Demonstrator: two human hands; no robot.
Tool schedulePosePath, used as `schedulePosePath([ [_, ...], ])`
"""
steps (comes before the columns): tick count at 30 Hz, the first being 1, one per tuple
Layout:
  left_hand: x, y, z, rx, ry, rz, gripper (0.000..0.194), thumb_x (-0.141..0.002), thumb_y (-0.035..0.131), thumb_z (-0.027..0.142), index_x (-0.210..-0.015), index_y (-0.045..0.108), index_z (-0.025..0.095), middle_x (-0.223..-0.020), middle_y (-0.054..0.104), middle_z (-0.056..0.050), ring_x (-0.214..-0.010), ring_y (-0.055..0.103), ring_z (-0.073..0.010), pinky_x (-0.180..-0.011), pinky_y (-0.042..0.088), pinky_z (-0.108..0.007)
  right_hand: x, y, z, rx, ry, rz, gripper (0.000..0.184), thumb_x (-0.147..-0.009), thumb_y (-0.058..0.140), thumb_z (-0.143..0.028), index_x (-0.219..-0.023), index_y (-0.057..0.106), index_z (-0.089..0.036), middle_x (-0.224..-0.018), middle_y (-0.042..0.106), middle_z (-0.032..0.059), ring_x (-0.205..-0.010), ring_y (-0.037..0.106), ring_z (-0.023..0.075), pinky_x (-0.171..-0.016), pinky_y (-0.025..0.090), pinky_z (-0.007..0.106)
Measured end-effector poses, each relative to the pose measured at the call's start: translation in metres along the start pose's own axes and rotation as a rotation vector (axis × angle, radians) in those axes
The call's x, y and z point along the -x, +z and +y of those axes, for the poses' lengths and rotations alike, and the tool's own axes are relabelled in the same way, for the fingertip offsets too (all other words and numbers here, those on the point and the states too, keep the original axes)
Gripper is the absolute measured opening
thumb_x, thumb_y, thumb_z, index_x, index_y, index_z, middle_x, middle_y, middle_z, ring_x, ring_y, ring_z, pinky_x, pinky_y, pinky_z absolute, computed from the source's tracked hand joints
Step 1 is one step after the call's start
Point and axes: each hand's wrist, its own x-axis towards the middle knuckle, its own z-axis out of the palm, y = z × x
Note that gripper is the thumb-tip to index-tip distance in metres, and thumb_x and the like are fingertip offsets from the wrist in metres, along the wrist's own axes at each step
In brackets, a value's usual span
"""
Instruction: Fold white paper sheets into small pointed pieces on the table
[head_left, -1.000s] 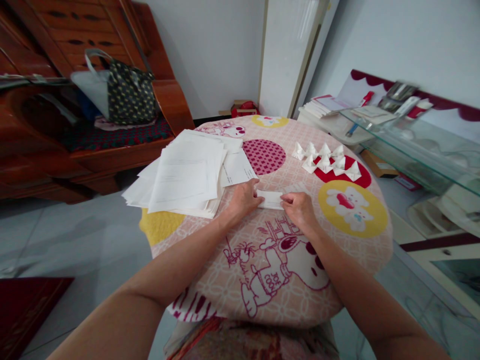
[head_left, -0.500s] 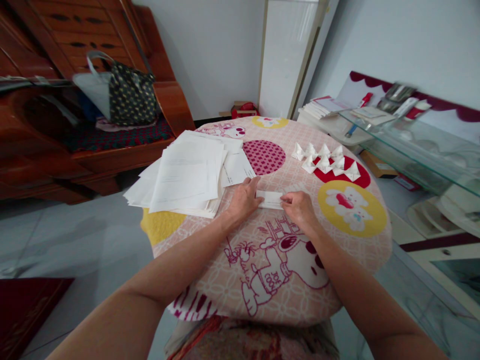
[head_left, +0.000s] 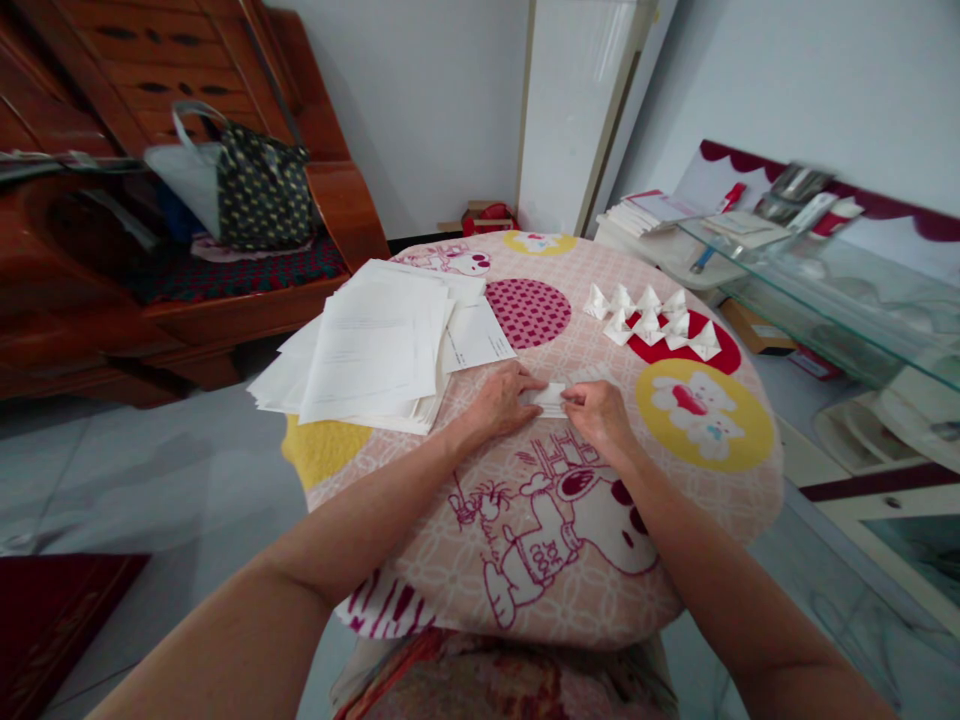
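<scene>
A small white sheet of folded paper lies flat on the round table between my hands. My left hand is closed at its left end, with thumb and forefinger reaching over the paper and covering that part. At the other end, my right hand pinches the edge between thumb and fingertips. Beyond my right hand stand several small pointed folded-paper shapes, set in two rows. Left of my left hand is a loose pile of white paper sheets, some with faint print.
A patterned pink tablecloth covers the round table. Close on the right is a glass-topped shelf holding metal bowls and papers. A wooden bench with a dark patterned bag stands at the left.
My left hand has shifted right and its fingers now reach across the folded paper, covering more of it. My right hand stays almost in place at the other end.
</scene>
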Motion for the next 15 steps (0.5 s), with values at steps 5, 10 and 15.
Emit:
schedulePosePath([
  [5, 0.001, -0.005, -0.004, 0.045, 0.04, -0.062, 0.048, -0.078, 0.071, 0.014, -0.125, 0.074, 0.023, -0.127, 0.066, -0.008, -0.112, 0.063, -0.0222, -0.105, 0.049, -0.038, 0.001, 0.0, 0.001, 0.017, -0.021, 0.0, 0.02, -0.082, 0.066, -0.014, -0.089, 0.083, -0.019, -0.091, 0.081, 0.0099, -0.085, 0.075, 0.0237, -0.075, 0.051, 0.03],
  [10, -0.002, -0.012, -0.014, 0.087, 0.095, -0.108, 0.052, -0.071, 0.068, 0.006, -0.119, 0.076, 0.025, -0.124, 0.068, -0.006, -0.107, 0.064, -0.0209, -0.097, 0.051, -0.035, -0.001, 0.002, 0.003, 0.001, -0.014, 0.013, 0.022, -0.082, 0.067, -0.015, -0.096, 0.084, -0.019, -0.094, 0.081, 0.0096, -0.088, 0.076, 0.0245, -0.077, 0.052, 0.03],
  [15, -0.008, -0.025, -0.024, 0.053, 0.19, -0.229, 0.063, -0.068, 0.062, 0.0, -0.124, 0.074, 0.028, -0.127, 0.068, -0.004, -0.108, 0.064, -0.019, -0.095, 0.05, -0.03, -0.002, 0.0, 0.001, -0.01, 0.023, -0.004, 0.022, -0.081, 0.069, -0.014, -0.097, 0.084, -0.018, -0.095, 0.081, 0.0109, -0.089, 0.076, 0.0253, -0.079, 0.053, 0.031],
])
